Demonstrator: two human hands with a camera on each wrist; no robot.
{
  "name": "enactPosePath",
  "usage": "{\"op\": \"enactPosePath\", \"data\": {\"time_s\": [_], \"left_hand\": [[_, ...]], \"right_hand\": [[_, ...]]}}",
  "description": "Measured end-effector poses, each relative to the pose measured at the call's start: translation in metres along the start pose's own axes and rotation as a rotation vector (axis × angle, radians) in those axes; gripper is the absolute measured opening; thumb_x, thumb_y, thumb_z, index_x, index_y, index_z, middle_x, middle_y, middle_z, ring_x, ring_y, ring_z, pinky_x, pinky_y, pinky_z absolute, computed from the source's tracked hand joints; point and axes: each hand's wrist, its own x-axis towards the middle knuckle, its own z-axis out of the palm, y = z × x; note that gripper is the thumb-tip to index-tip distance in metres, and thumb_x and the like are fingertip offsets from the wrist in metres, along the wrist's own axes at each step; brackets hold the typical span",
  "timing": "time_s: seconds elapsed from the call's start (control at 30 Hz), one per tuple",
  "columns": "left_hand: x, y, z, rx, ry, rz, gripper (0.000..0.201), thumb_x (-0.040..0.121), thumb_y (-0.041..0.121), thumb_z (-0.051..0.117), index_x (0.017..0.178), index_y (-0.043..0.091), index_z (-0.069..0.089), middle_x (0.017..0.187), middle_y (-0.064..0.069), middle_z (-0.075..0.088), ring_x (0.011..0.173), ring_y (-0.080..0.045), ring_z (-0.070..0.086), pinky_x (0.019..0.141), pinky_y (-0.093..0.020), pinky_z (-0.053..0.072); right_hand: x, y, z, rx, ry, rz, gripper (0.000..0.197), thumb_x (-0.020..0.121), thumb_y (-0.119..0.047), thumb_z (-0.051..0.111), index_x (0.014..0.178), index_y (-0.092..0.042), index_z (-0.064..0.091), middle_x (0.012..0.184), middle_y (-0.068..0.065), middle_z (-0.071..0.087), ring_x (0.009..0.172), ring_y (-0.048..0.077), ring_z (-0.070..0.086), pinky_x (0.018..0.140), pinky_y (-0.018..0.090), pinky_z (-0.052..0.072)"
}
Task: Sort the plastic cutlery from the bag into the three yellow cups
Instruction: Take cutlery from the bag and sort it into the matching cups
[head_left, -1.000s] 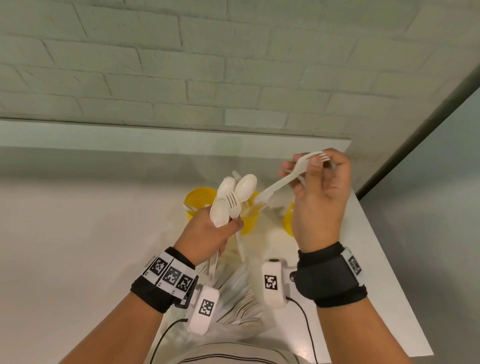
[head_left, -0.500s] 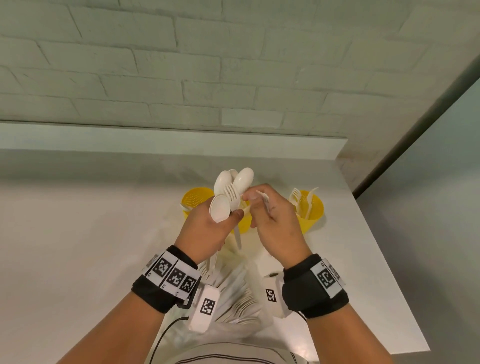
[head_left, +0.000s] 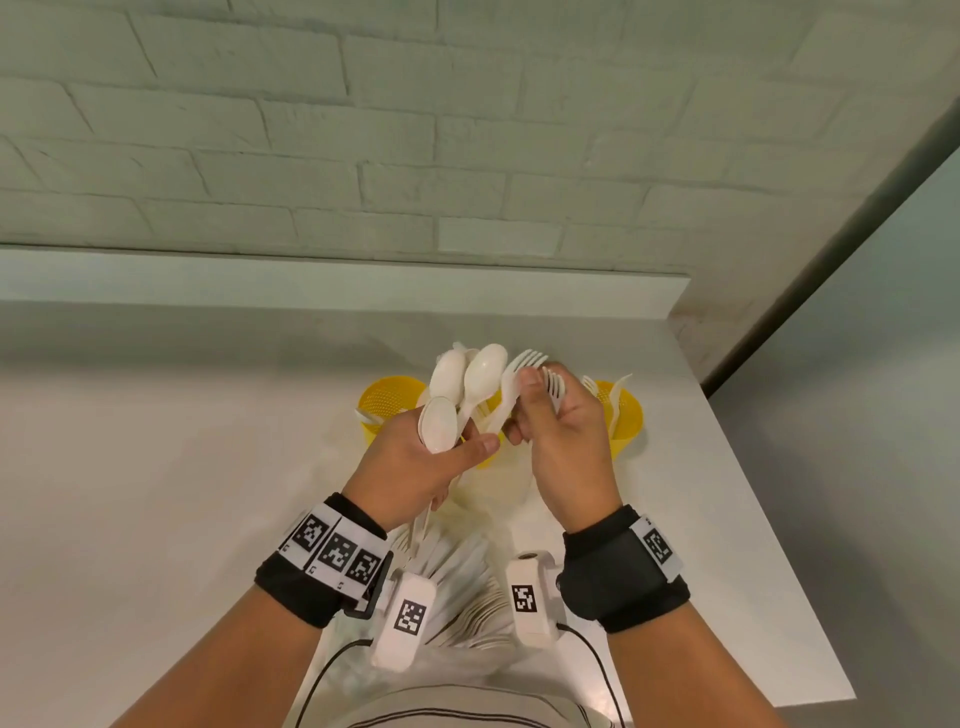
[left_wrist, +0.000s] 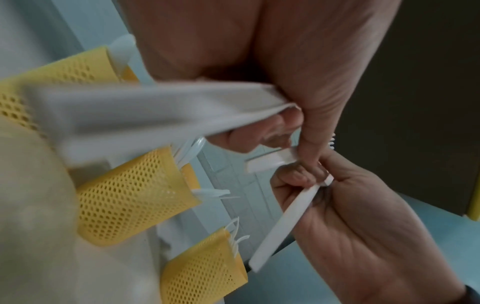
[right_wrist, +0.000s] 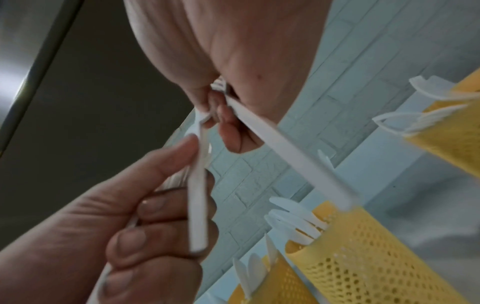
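Note:
My left hand (head_left: 467, 441) grips a bundle of white plastic spoons (head_left: 462, 384) by the handles, bowls up, above the cups. My right hand (head_left: 524, 410) is right beside it. It holds one fork (head_left: 555, 385) against its palm and pinches the neck of a second fork (head_left: 524, 364) whose handle (right_wrist: 197, 195) still lies in the left hand's fingers (right_wrist: 161, 205). The held fork's handle (left_wrist: 283, 222) sticks out below the right hand. Three yellow mesh cups stand behind: the left cup (head_left: 387, 408), the middle cup (left_wrist: 130, 195), mostly hidden in the head view, and the right cup (head_left: 626, 423) with forks.
The clear bag (head_left: 457, 587) of white cutlery lies on the white table (head_left: 156, 493) in front of me, under my wrists. A brick wall (head_left: 363, 156) rises behind the cups. The table's right edge (head_left: 769, 493) runs close to the right cup.
My right hand came down and left from above the right cup, with a fork in it, to the left hand's bundle, and now pinches a second fork there. The left hand has barely moved.

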Motion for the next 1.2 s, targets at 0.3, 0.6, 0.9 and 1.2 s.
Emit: {"op": "enactPosePath", "data": {"time_s": [0.3, 0.6, 0.9, 1.2], "left_hand": [[0.000, -0.003, 0.004, -0.035, -0.028, -0.030, 0.042, 0.090, 0.033, 0.074, 0.070, -0.003, 0.063, 0.047, -0.013, 0.054, 0.043, -0.027, 0.051, 0.050, -0.034, 0.044], [0.002, -0.008, 0.003, -0.104, -0.035, -0.035, 0.034, 0.091, 0.039, 0.069, 0.091, 0.005, 0.065, 0.053, -0.010, 0.047, 0.042, -0.024, 0.043, 0.053, -0.038, 0.042], [0.003, 0.010, 0.019, -0.221, -0.081, 0.022, 0.002, 0.094, 0.024, 0.068, 0.094, 0.023, 0.067, 0.060, -0.001, 0.046, 0.049, -0.019, 0.037, 0.048, -0.027, 0.037], [0.004, 0.012, 0.025, -0.192, 0.036, -0.008, 0.035, 0.080, 0.019, 0.084, 0.070, 0.015, 0.051, 0.050, 0.011, 0.043, 0.041, -0.009, 0.036, 0.045, -0.022, 0.030]], "right_hand": [[-0.001, 0.013, 0.017, 0.099, -0.010, 0.103, 0.043, 0.098, -0.053, 0.055, 0.107, -0.012, 0.061, 0.100, 0.018, 0.069, 0.096, 0.036, 0.068, 0.086, 0.057, 0.055], [0.024, 0.000, -0.025, 0.161, 0.201, -0.063, 0.018, 0.110, -0.010, 0.039, 0.115, -0.019, 0.054, 0.079, 0.007, 0.056, 0.063, 0.024, 0.053, 0.070, 0.041, 0.049], [0.055, 0.035, -0.092, -0.068, 0.364, 0.027, 0.028, 0.093, -0.001, 0.050, 0.085, -0.026, 0.059, 0.086, -0.012, 0.057, 0.079, 0.015, 0.049, 0.081, 0.034, 0.044], [0.040, 0.044, -0.089, -0.748, 0.323, -0.180, 0.044, 0.084, -0.009, 0.065, 0.128, -0.017, 0.062, 0.126, 0.006, 0.055, 0.120, 0.024, 0.045, 0.103, 0.028, 0.036]]}}
